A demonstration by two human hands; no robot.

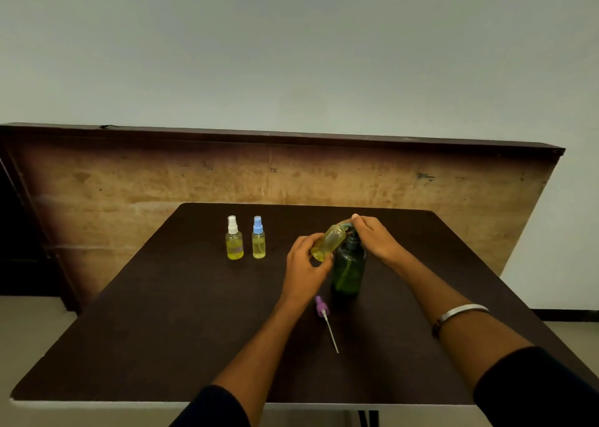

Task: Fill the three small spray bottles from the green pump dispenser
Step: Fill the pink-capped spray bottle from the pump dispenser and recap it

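Observation:
The green pump dispenser [348,269] stands near the middle of the dark table [162,329]. My right hand [372,238] rests on its pump head, fingers laid over the top. My left hand [304,264] grips an uncapped small bottle [329,242] holding yellow liquid, tilted with its mouth up against the pump's spout. That bottle's purple spray cap [321,306], with its long dip tube, lies on the table in front of the dispenser. Two capped small spray bottles stand upright to the left: one with a white cap [234,238], one with a blue cap [258,238], both holding yellow liquid.
A large wooden board [275,180] leans against the wall behind the table. A metal bangle [460,313] sits on my right wrist. The table's front edge runs along the bottom of the view.

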